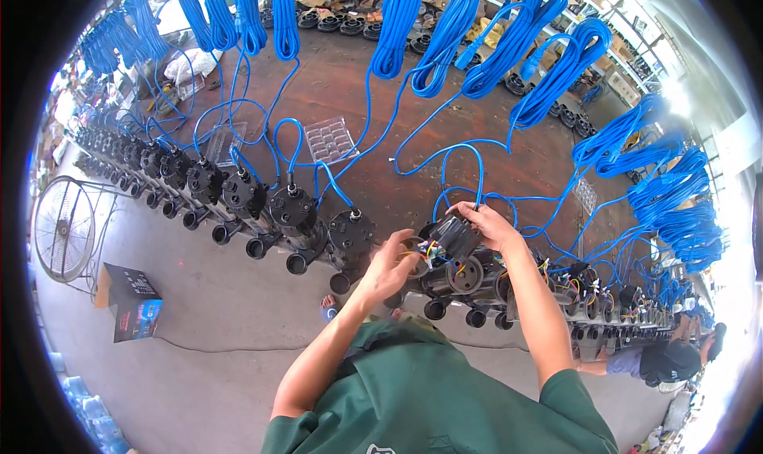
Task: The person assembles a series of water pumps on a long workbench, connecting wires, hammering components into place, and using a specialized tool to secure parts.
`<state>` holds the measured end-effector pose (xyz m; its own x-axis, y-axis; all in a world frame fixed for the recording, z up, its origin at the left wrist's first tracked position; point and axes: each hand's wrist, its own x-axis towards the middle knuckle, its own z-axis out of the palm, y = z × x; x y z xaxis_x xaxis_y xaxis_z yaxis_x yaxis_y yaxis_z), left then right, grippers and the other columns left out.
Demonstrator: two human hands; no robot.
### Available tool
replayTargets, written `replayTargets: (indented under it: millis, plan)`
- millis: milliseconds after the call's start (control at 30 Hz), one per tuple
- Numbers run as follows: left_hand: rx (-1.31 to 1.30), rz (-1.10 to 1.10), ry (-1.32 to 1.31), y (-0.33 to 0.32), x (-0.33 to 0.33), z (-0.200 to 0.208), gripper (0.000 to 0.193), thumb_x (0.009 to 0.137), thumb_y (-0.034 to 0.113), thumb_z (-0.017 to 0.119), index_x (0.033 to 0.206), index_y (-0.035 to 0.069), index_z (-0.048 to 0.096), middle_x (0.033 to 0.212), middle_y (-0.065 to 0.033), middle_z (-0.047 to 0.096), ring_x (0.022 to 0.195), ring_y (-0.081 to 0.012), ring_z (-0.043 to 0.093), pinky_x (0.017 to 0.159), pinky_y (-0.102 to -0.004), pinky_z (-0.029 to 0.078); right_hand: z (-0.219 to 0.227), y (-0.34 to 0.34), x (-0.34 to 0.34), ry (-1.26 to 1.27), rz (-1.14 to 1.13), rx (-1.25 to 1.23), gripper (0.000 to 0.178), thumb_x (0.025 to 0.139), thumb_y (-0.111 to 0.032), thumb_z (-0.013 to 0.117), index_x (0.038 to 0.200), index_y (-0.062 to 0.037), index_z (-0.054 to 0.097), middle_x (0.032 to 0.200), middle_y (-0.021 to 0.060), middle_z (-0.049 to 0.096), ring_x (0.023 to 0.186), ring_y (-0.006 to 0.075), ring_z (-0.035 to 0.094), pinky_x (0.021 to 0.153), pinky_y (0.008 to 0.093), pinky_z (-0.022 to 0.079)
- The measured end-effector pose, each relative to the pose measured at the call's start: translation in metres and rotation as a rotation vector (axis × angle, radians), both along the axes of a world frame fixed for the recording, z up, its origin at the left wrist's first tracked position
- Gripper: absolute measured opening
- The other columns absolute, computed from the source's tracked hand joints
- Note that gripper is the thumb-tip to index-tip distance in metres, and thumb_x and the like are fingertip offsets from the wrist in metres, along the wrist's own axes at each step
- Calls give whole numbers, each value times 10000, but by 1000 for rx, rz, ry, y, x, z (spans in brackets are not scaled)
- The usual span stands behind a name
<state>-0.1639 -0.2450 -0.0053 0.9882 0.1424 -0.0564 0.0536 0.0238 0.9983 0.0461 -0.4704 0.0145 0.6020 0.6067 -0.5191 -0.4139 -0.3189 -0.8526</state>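
Observation:
My right hand (490, 226) grips a black ribbed pump cover (456, 236), from whose top a blue cable (481, 172) loops up. Beneath it, an open pump body (463, 274) shows a round metal end. My left hand (385, 268) is closed at the cover's left side, its bent fingertips on thin coloured wires (429, 252). Exactly how the fingertips pinch these wires is partly hidden. Left of my left hand stands a pump with its black cover (351, 233) on and a blue cable rising from it.
Capped pumps (242, 193) line the table edge leftward; open ones with loose wires (584, 283) run rightward. Blue cable coils (397, 29) hang over the brown table (334, 88). A clear plastic tray (330, 140) lies there. A cardboard box (131, 303) stands on the floor; another person (668, 362) is at right.

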Motion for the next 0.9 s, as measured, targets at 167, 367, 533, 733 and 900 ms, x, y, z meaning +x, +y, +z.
replayTargets:
  millis: [167, 367, 533, 733, 900]
  plan:
    - [653, 237, -161, -12, -23, -15, 327, 953, 115, 693, 1274, 59, 700, 948, -143, 697, 854, -257, 650, 726, -339, 510, 16, 22, -14, 60, -9, 181, 463, 1049, -501, 628, 1176, -58, 674, 1163, 98, 771, 1028, 176, 745, 880, 357, 604]
    - [-328, 146, 56, -13, -20, -24, 317, 942, 93, 690, 1237, -22, 669, 878, -62, 687, 698, -140, 591, 658, -315, 516, -12, 25, -11, -148, 23, 3, 401, 1095, -425, 578, 1118, -42, 694, 1092, 81, 765, 970, 161, 717, 875, 352, 573]
    - [541, 199, -4, -29, 1, 7, 876, 753, 404, 910, 1403, -21, 507, 1170, -167, 607, 969, -319, 660, 858, -438, 547, -20, 39, -15, -280, 22, -58, 380, 1114, -349, 564, 1072, -15, 740, 987, 17, 725, 889, 113, 641, 824, 308, 513]
    - [806, 232, -115, -21, 5, -23, 1249, 695, 329, 956, 1598, -106, 210, 1624, -297, 341, 1474, -450, 393, 1231, -488, 330, -22, 38, -22, -85, -56, 133, 374, 1114, -359, 566, 1093, -9, 696, 1017, 92, 774, 930, 158, 711, 854, 335, 571]
    - [342, 463, 83, -45, 5, -36, 1058, 688, 217, 927, 1516, -87, 342, 1468, -299, 493, 1383, -433, 474, 1182, -480, 384, -22, 40, -32, -150, -79, 212, 371, 1097, -403, 589, 1060, -43, 669, 1101, 159, 780, 955, 194, 751, 843, 358, 614]
